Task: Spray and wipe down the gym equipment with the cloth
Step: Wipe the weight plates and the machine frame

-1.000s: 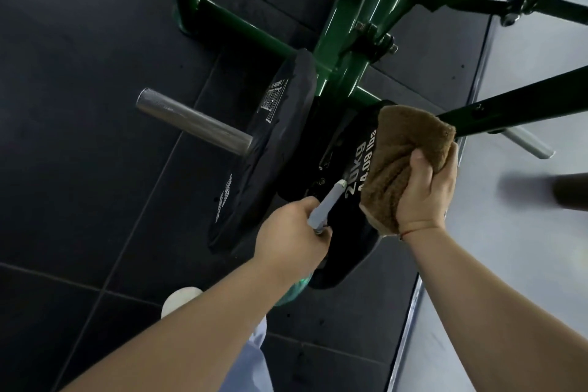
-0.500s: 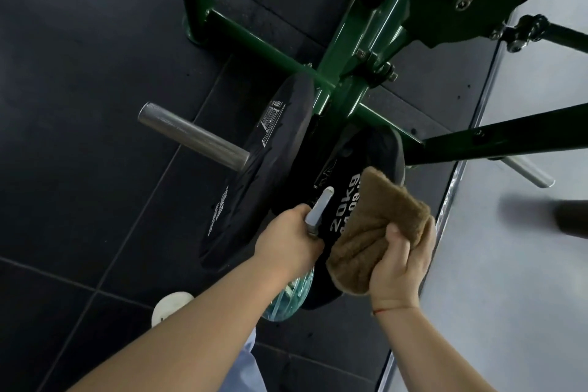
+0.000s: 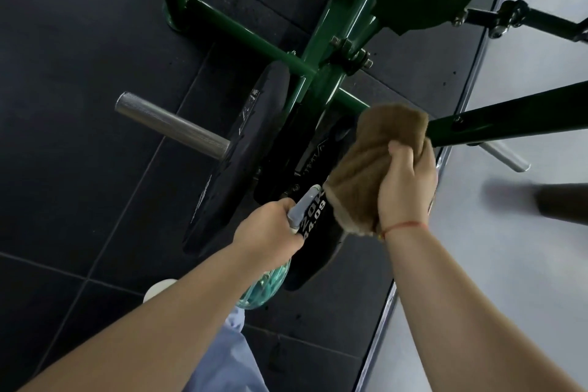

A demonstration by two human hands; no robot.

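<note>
While left hand (image 3: 269,230) grips the bottle (image 3: 264,289), right hand (image 3: 406,192) clutches cloth (image 3: 374,149) just beside.

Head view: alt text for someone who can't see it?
The right hand holds a bunched brown cloth against a black weight plate on a green machine frame, while the left hand grips a spray bottle beside it. A second plate sits on a steel peg at left.

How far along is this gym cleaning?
Done: nothing I can confirm, since no wet sheen shows. In hand: the right hand holds the brown cloth against the 20 kg plate, and the left hand grips the spray bottle. Probably left: the other plate, steel sleeve and green frame.
</note>
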